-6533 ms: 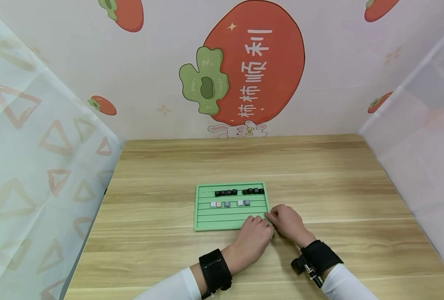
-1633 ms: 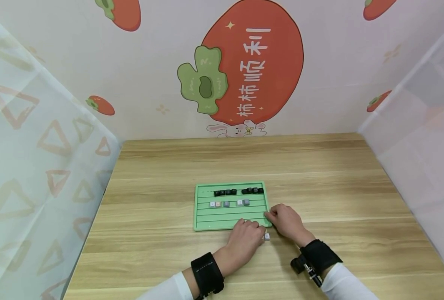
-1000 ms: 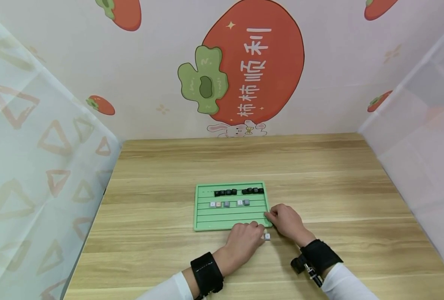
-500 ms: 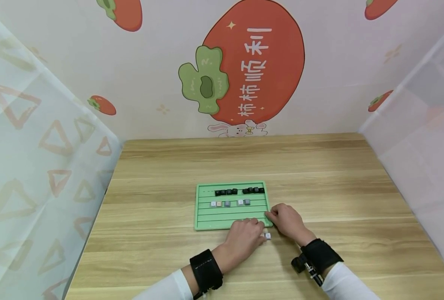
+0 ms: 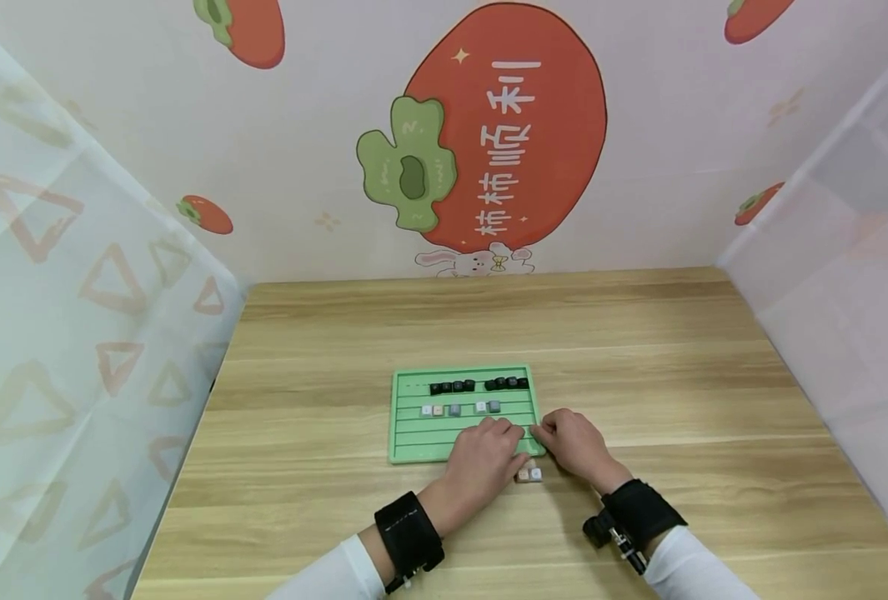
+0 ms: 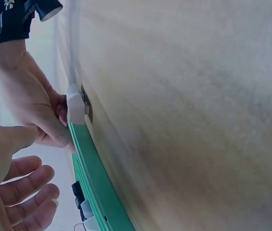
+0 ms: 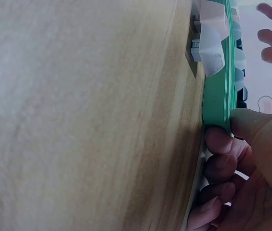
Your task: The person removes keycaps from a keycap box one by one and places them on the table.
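Note:
A green ridged tray (image 5: 417,448) lies on the table with a row of black keycaps (image 5: 458,386) and, below it, several white, beige and grey keycaps (image 5: 454,410). My right hand (image 5: 579,446) grips its near right corner, the thumb (image 7: 249,122) on the rim and fingers curled beneath. Over the tray's front right part hovers my left hand (image 5: 481,462), fingers loosely bent and holding nothing in the left wrist view. A white keycap (image 5: 536,474) and a beige keycap (image 5: 522,476) sit side by side on the table against the tray's front edge, near my left thumb.
The wooden table (image 5: 301,400) extends around the tray. A printed backdrop (image 5: 293,167) stands behind it, with pale curtains (image 5: 76,333) at both sides. A black wrist strap with a camera (image 5: 601,529) sits on the right forearm.
My left hand has moved off the tray's front right corner, leftward and then up over the tray. The white keycap, then the beige one, came into view. My right hand has stayed put.

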`<state>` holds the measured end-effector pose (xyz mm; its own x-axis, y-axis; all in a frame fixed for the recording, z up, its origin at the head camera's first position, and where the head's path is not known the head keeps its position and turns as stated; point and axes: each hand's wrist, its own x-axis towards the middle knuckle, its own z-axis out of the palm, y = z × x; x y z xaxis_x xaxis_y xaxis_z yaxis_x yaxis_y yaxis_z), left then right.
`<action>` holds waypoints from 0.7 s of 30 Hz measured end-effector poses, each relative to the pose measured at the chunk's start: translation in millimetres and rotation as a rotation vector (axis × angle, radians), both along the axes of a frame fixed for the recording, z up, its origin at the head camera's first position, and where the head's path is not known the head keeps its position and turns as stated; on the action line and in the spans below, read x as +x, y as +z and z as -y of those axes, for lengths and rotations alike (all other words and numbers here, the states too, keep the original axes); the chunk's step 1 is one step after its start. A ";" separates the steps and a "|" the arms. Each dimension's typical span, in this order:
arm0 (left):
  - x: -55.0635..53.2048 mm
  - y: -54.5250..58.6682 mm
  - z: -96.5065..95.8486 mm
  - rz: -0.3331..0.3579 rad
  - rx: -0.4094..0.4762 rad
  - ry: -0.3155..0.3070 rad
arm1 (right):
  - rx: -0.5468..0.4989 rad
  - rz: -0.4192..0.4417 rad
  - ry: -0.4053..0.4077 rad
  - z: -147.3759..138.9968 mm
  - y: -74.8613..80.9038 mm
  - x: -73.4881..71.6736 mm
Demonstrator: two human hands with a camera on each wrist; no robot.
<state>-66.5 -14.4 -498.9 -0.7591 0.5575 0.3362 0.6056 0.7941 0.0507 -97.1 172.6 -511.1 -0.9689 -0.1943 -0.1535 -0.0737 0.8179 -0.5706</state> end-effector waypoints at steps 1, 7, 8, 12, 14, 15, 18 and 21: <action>-0.7 0.2 0.2 0.003 -0.004 0.002 | 0.002 0.000 0.001 0.1 -0.1 0.0; -6.1 0.5 1.0 -0.005 -0.006 0.018 | 0.008 0.002 0.003 0.6 -0.8 -0.8; -7.5 0.2 1.2 -0.011 -0.006 0.023 | 0.008 0.003 0.002 0.8 -0.8 -1.0; -12.9 -3.7 2.6 -0.028 -0.031 0.045 | 0.008 0.010 0.002 0.3 -2.1 -1.5; -15.1 -5.2 3.6 -0.023 -0.048 0.059 | 0.009 0.014 0.001 -0.2 -3.0 -1.5; -16.0 -5.4 4.2 -0.016 -0.057 0.066 | 0.009 0.015 0.001 -0.4 -3.5 -1.5; -18.8 -3.9 6.2 0.003 -0.071 0.081 | 0.010 0.018 -0.001 -0.8 -4.5 -1.8; -22.2 -1.7 8.2 0.008 -0.072 0.086 | 0.005 0.015 -0.001 -1.1 -4.6 -1.9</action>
<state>-88.6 -22.6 -500.5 -0.8077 0.5129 0.2910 0.5351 0.8448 -0.0037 -99.0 173.7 -515.7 -0.9667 -0.1925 -0.1688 -0.0644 0.8210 -0.5672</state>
